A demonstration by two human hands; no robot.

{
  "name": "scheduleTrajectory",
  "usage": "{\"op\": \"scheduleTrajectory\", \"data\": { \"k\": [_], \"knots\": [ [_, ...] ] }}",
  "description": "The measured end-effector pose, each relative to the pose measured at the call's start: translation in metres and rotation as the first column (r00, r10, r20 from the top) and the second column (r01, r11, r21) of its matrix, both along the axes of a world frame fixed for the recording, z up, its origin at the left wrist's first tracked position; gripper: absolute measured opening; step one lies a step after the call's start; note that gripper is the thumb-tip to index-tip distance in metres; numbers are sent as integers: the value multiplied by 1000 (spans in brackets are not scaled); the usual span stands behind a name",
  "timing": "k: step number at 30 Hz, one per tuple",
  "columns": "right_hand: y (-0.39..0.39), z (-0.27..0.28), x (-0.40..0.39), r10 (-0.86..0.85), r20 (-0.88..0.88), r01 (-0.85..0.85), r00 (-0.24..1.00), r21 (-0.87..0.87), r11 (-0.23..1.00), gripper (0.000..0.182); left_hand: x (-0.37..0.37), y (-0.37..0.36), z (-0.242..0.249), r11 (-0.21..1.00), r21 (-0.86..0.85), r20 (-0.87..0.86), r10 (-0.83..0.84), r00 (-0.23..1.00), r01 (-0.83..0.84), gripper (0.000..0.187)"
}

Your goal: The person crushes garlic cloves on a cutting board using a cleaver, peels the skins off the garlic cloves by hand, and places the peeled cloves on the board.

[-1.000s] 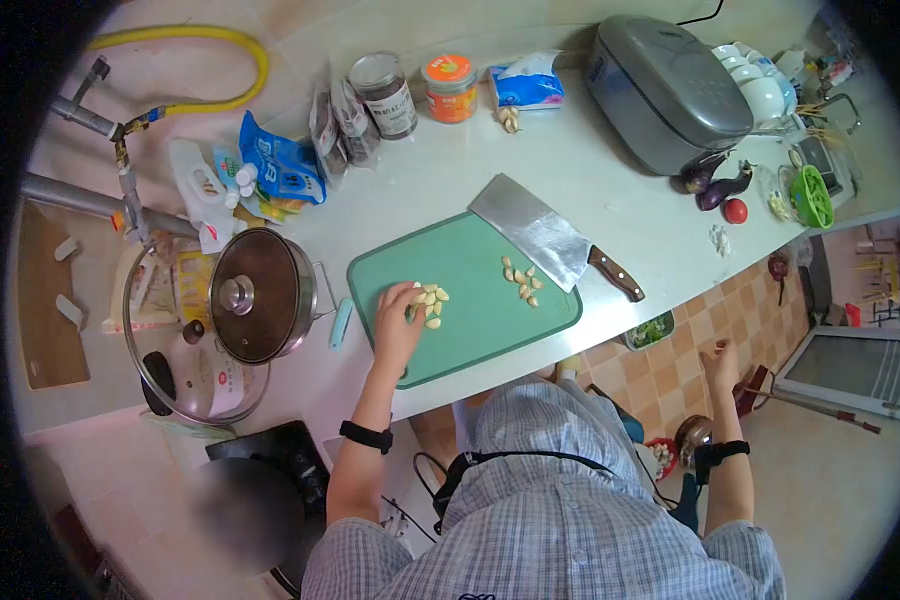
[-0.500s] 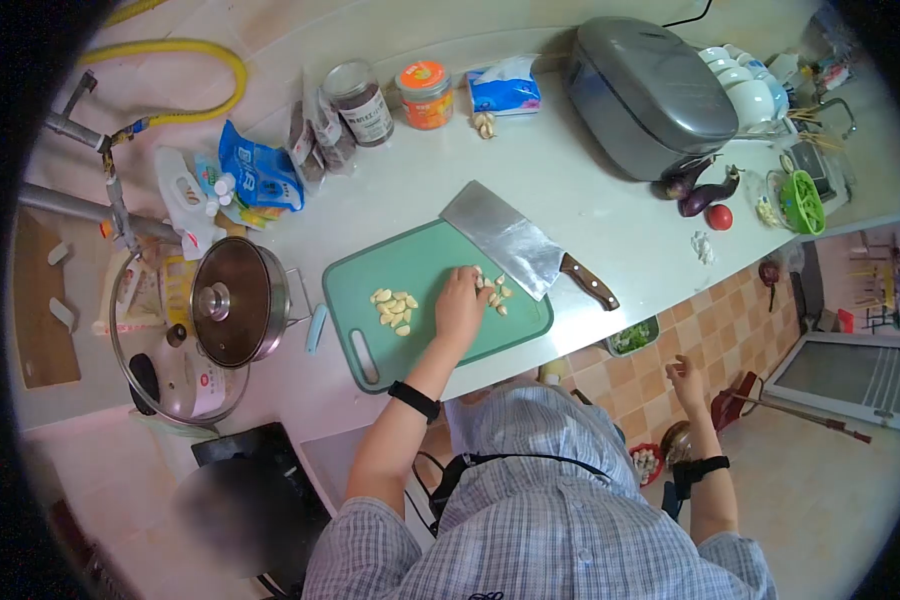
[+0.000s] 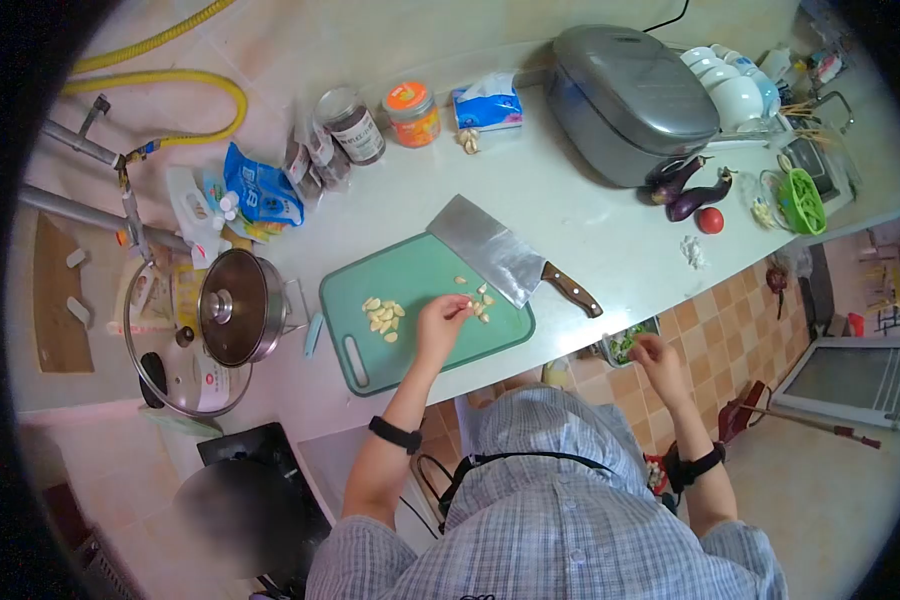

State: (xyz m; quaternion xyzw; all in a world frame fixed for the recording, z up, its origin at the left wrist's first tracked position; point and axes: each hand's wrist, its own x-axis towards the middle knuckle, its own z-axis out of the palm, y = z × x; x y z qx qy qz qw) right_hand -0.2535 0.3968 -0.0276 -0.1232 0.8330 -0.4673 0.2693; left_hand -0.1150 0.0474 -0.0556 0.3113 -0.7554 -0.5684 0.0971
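Note:
My left hand (image 3: 444,325) is over the green cutting board (image 3: 425,350), thumb and forefinger pinched at what looks like a garlic clove. A few small garlic pieces (image 3: 485,300) lie just beyond its fingertips. Left of it, a heap of pale garlic cloves (image 3: 381,316) rests on the board. A cleaver (image 3: 492,250) with a brown wooden handle lies across the board's far edge, its handle out on the counter. Off the counter's front edge hangs my right hand (image 3: 660,368), fingers loosely curled and apart, with nothing visible in it.
Behind the board stand a garlic bulb (image 3: 468,141), a tissue pack (image 3: 488,106), an orange-lidded jar (image 3: 412,115) and a grey lidded appliance (image 3: 630,105). Eggplants (image 3: 698,197) and a tomato (image 3: 710,221) lie to the right. A lidded pot (image 3: 240,308) stands left. Below is a container of greens (image 3: 625,345).
My left hand has drawn back slightly from the garlic pieces, its fingers pinched. My right hand has moved left and up, closer to the counter edge. The camera view has shifted a little.

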Motion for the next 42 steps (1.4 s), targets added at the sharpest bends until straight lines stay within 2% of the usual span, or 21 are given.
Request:
{"op": "scheduleTrajectory", "data": {
  "k": [2, 3, 5, 7, 9, 11, 14, 16, 20, 22, 23, 26, 28, 33, 35, 37, 38, 39, 40, 41, 42],
  "knots": [
    [-31, 23, 0, 38, 49, -32, 998, -117, 993, 21, -1, 8, 13, 977, 203, -141, -38, 989, 67, 16],
    [-46, 36, 0, 88, 43, -81, 995, -148, 986, 20, -3, 15, 29, 977, 198, -145, -45, 988, 74, 16],
    [-76, 61, 5, 146, -6, -144, 989, -233, 962, 19, -10, 33, 70, 872, 478, -160, -29, 987, 104, 17],
    [-97, 85, 7, 233, -146, -267, 961, -280, 922, 19, -15, 49, 94, 846, 516, -165, -50, 985, 130, 18],
    [-110, 109, 9, 295, -201, -349, 934, -349, 870, 18, -20, 62, 108, 819, 552, -171, -75, 983, 158, 19],
    [-113, 117, 8, 271, -222, -340, 937, -389, 856, 17, -25, 76, 115, 678, 715, -160, -77, 984, 169, 22],
    [-104, 113, 0, 268, -215, -337, 939, -420, 843, 14, -36, 96, 118, 622, 748, -211, -110, 971, 232, 23],
    [-94, 114, -4, 268, -150, -307, 952, -430, 849, 10, -43, 109, 123, 636, 738, -191, -124, 974, 226, 23],
    [-71, 99, -13, 207, -157, -259, 966, -508, 821, 10, -53, 136, 130, 624, 752, -191, -102, 976, 212, 25],
    [-61, 96, -13, 135, -3, -110, 991, -595, 796, 11, -60, 147, 132, 605, 760, -217, -108, 970, 237, 25],
    [-55, 97, -14, 129, -9, -109, 992, -599, 793, 11, -63, 152, 132, 585, 771, -237, -104, 966, 252, 25],
    [-41, 99, -16, 73, -31, -76, 997, -612, 787, 12, -68, 165, 133, 580, 766, -255, -122, 959, 278, 25],
    [-31, 99, -19, 72, 158, 70, 985, -743, 665, 14, -71, 173, 126, 573, 768, -269, -120, 956, 288, 24],
    [-7, 87, -26, 49, 204, 124, 978, -749, 650, 15, -81, 203, 146, 612, 716, -324, -136, 936, 336, 24],
    [1, 90, -24, 45, 223, 141, 974, -744, 653, 14, -82, 217, 148, 790, 481, -395, -192, 898, 381, 21],
    [6, 97, -19, 25, 450, 353, 893, -731, 584, 13, -85, 228, 144, 832, 412, -438, -177, 881, 372, 19],
    [10, 95, -20, 26, 445, 349, 895, -735, 582, 13, -87, 232, 143, 867, 347, -475, -166, 864, 358, 17],
    [15, 92, -20, 151, 583, 433, 798, -729, 530, 15, -88, 236, 143, 867, 344, -478, -168, 862, 360, 17],
    [19, 89, -20, 281, 688, 518, 669, -703, 487, 18, -89, 239, 143, 915, 212, -494, -204, 845, 344, 15],
    [23, 89, -19, 281, 686, 517, 671, -705, 485, 18, -90, 243, 144, 944, 76, -503, -241, 830, 321, 13],
    [25, 92, -17, 337, 692, 530, 639, -713, 458, 20, -91, 246, 144, 944, 75, -504, -243, 829, 322, 13]
  ]
}}
